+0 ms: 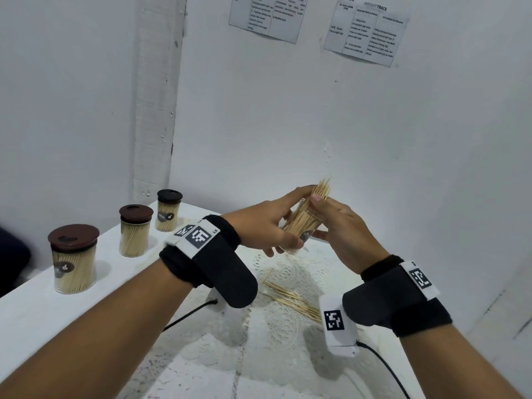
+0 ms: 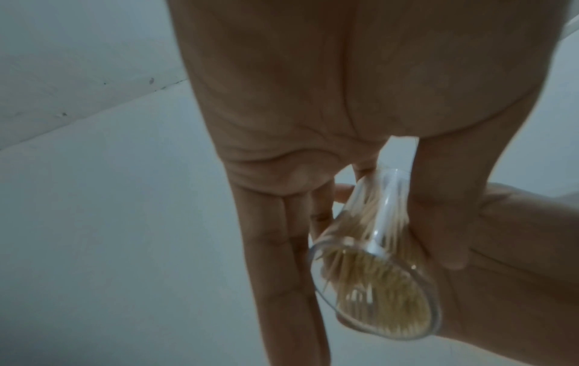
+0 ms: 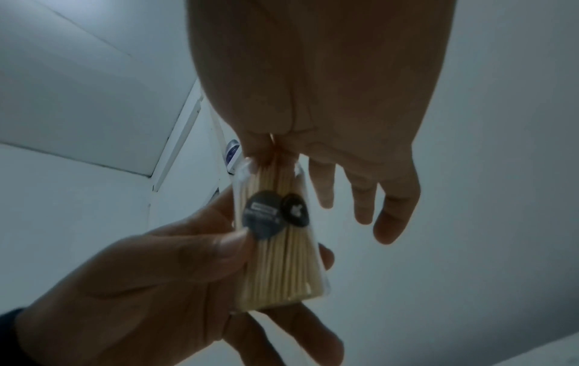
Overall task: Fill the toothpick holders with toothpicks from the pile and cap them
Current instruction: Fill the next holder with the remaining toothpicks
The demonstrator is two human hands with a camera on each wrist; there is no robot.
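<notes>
Capped holders: three clear holders with dark brown lids, all full of toothpicks, stand in a row along the left edge of the white surface; nearest holder, middle holder, far holder.
Left hand: raised above the surface, thumb and fingers wrapped round the body of the open holder; the grip is a firm hold on its sides.
Open holder: clear, uncapped, tilted with its mouth up and to the right, in the air between the two hands; two round dark stickers show on its wall in the right wrist view.
Toothpick bundle: sticks out of the holder's mouth, tips fanned upward.
Right hand: thumb and fingertips pinch the bundle at the holder's mouth; the other fingers are spread loosely.
Pile: loose toothpicks lie on a white lace cloth below the hands.
Wall: two printed sheets are stuck up high.
</notes>
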